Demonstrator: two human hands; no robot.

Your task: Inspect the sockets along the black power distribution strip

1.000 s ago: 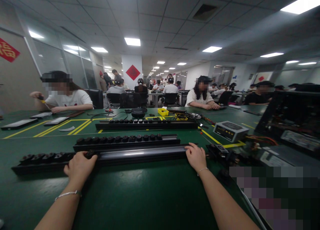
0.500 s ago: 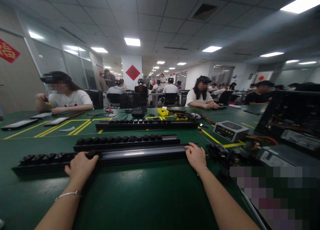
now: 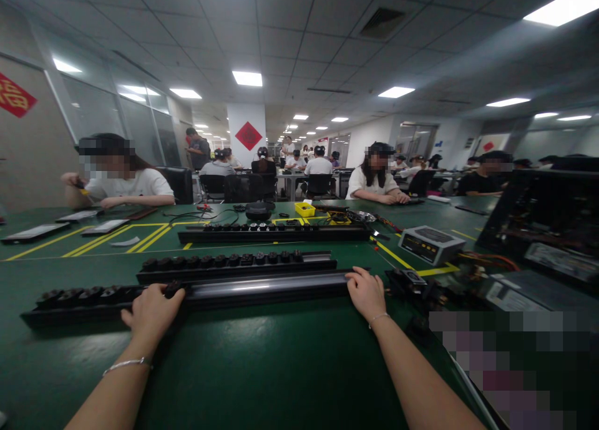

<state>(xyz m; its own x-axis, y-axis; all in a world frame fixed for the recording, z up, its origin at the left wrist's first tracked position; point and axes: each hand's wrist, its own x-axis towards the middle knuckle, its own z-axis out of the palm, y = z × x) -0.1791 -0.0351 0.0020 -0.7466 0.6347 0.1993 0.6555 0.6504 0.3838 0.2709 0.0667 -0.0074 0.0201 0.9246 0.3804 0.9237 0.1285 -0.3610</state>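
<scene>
A long black rail (image 3: 276, 288) lies across the green table in front of me, its bare channel shining to the right. Several round black knob-like parts (image 3: 82, 294) sit in a row along its left stretch. My left hand (image 3: 154, 311) is wrapped over the rail near the middle, with its fingers around one of these parts; the fingertips are partly hidden. At the right end, my right hand (image 3: 367, 293) grips the rail with curled fingers. Just behind lies a second black rail (image 3: 318, 264), filled with similar round parts.
A third loaded rail (image 3: 327, 233) lies farther back. A yellow box (image 3: 304, 210), cables and a grey power supply (image 3: 431, 245) are beyond it. An opened computer case (image 3: 547, 224) stands at right. Co-workers sit across the table.
My hands and the rails stay almost in place. At the far left, a co-worker's raised hand has moved a little left and down, and a yellow tool handle shows there.
</scene>
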